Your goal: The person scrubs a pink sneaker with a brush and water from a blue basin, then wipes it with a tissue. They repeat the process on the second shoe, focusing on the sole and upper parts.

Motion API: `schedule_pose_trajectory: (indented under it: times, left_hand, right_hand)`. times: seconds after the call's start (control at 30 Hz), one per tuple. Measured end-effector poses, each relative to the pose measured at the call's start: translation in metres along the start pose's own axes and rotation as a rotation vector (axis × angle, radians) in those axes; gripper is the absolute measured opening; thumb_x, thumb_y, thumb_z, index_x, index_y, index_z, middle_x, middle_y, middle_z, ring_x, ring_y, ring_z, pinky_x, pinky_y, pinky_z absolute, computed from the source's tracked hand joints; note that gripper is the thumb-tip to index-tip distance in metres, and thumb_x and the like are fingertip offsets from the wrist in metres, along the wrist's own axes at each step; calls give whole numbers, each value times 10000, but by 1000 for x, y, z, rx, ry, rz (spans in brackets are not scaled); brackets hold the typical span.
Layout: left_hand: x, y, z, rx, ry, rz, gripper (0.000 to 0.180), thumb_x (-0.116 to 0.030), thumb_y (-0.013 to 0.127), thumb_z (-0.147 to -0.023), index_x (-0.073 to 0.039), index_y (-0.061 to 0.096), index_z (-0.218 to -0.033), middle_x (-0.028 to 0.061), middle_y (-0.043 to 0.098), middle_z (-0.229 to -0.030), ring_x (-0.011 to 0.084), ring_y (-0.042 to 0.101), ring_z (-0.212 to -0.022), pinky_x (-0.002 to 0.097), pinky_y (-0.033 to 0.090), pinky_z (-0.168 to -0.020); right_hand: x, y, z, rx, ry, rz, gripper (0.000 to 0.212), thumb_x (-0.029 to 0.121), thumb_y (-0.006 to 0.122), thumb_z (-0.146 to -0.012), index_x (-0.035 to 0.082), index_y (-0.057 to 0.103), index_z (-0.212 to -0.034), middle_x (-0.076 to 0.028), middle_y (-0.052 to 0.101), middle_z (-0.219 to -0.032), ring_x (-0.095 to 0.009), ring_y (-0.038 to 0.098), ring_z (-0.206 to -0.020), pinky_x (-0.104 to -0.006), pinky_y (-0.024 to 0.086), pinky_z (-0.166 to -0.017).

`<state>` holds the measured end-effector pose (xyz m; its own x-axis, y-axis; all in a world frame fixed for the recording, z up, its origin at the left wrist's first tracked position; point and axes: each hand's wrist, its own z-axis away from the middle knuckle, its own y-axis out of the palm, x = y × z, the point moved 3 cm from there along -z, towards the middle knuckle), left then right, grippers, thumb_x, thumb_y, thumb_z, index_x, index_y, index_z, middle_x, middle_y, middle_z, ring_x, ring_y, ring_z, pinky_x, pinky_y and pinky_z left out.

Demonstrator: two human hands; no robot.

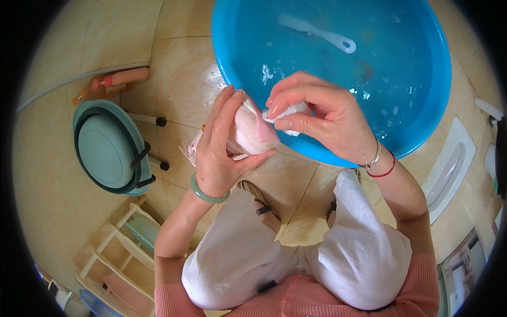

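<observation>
My left hand is wrapped round a soft pink-and-white item with thin strings at its left end; its exact kind I cannot make out. Pinched in the fingertips of my right hand is a crumpled white cloth, which meets the right edge of the pink-and-white item. Both hands are over the near left rim of a large blue basin of water. A white brush-like tool with a hole in its handle lies in the water; its far end is blurred.
At the left, a folded pale-green basin leans against the wall, beside a pinkish bottle. A cream rack stands at the lower left. On the right, a white squat toilet pan is set in the tiled floor.
</observation>
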<state>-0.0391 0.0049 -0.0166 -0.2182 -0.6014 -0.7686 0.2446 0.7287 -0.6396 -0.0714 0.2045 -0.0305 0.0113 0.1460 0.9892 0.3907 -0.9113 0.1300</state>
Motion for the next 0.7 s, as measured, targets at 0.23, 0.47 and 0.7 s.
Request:
schedule_pose_trajectory:
  times: [0.23, 0.47, 0.7]
  left_hand:
    - [-7, 2, -6, -8, 32, -89, 901, -122, 915, -564, -18, 490, -1351, 254, 481, -1370, 387, 520, -1249, 416, 513, -949]
    - [-8, 5, -4, -27, 54, -83, 871, -130, 916, -573, -7, 509, -1333, 274, 477, -1367, 397, 546, -1213, 414, 508, -946]
    - [-4, 5, -4, -49, 107, -34, 871, -149, 918, -579, -7, 509, -1334, 276, 472, -1376, 392, 544, -1218, 413, 501, -954]
  right_hand:
    - [-4, -1, 4, 12, 48, -116, 98, 44, 737, -823, 54, 687, -907, -44, 645, -958, -116, 602, -822, -240, 503, -734]
    - [-21, 5, 4, -34, 84, -246, 111, 72, 742, -834, 52, 662, -908, -16, 671, -888, -62, 587, -772, -236, 480, -664]
    - [-44, 6, 3, -57, 221, -183, 84, 89, 724, -854, 50, 676, -911, 4, 672, -871, -45, 551, -731, -220, 444, -628]
